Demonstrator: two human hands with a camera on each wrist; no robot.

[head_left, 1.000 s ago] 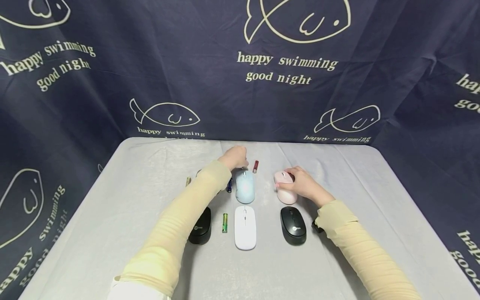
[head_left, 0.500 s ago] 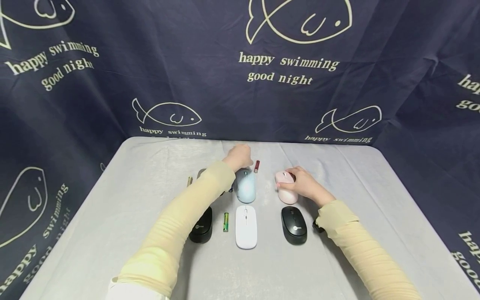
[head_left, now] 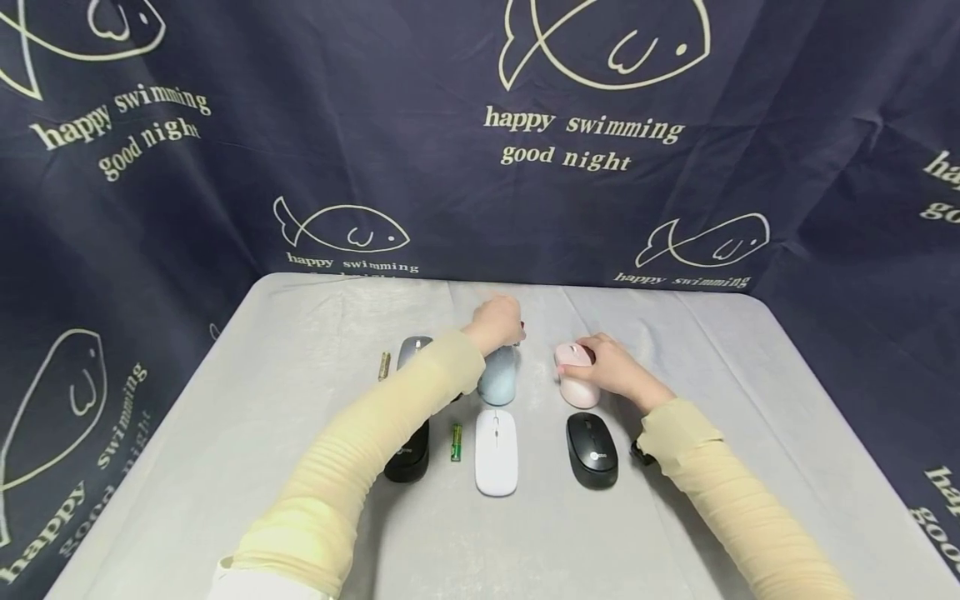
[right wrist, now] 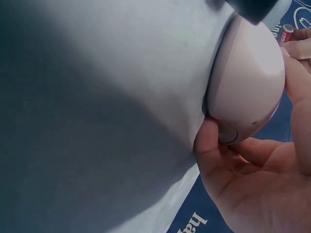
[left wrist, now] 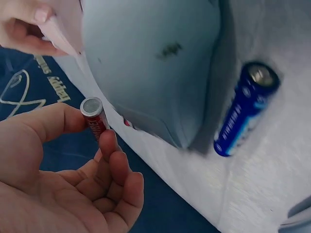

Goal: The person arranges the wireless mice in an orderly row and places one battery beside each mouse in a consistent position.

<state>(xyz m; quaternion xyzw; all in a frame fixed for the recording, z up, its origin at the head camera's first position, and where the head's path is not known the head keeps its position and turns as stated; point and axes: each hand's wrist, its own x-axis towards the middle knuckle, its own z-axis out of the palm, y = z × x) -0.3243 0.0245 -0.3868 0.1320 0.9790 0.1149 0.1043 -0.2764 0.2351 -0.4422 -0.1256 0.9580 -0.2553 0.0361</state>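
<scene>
Between thumb and forefinger, my left hand (head_left: 497,323) pinches a red battery (left wrist: 95,119), whose flat silver end shows in the left wrist view. Just in front of that hand lies a light blue mouse (head_left: 498,380), its front partly covered in the head view. My right hand (head_left: 617,367) grips a pink mouse (head_left: 579,392) by its sides, thumb on the left. In the right wrist view, fingers curl under the pink mouse's (right wrist: 250,77) edge. A blue battery (left wrist: 245,109) lies beside the light blue mouse in the left wrist view.
On the pale table (head_left: 637,533) lie a white mouse (head_left: 497,454), a black mouse (head_left: 592,450) and a green battery (head_left: 456,442). Another black mouse (head_left: 409,460), a grey mouse (head_left: 412,347) and a gold battery (head_left: 385,365) are by my left sleeve. A dark curtain (head_left: 450,167) hangs behind.
My left hand has moved right, across the front of the light blue mouse, to the red battery and now pinches it. The right hand stays on the pink mouse.
</scene>
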